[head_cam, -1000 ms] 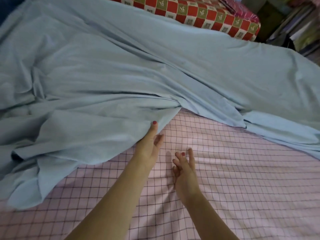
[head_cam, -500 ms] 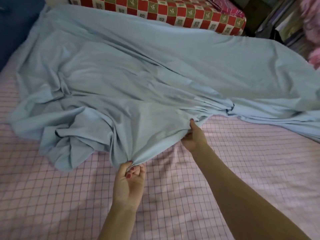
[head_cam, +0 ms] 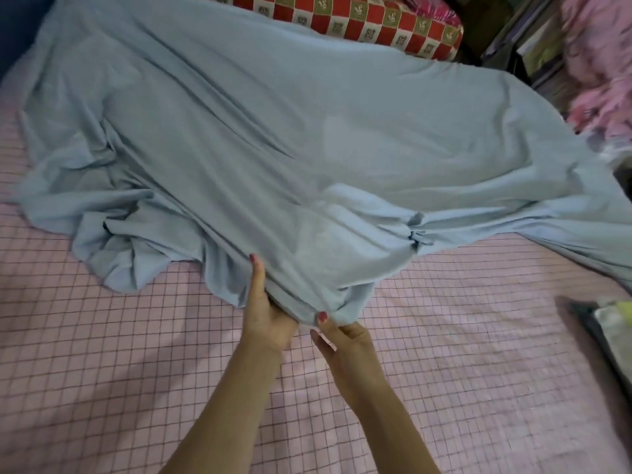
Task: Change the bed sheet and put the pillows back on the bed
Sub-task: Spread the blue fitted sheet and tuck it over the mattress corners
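Head view: a light blue sheet (head_cam: 307,142) lies loosely spread and rumpled over the far part of a bed whose pink checked sheet (head_cam: 102,354) shows bare in the near part. The 2 hands meet close together at the blue sheet's near edge, just beside each other. The left hand (head_cam: 265,313) grips a bunched fold of the blue cloth, thumb up along the fabric and the other fingers hidden under it. The right hand (head_cam: 342,333) pinches the same edge just to the right, thumb pressed on top of the cloth. From this grip the fabric rises in taut folds toward the far side, and a small knot-like bunch (head_cam: 415,230) sits at its right. Beyond the blue sheet lies a red and white checked cover (head_cam: 376,22). At the right edge is pink patterned fabric (head_cam: 598,63), and a dark object (head_cam: 595,323), too cut off to identify, rests on the pink checked sheet.
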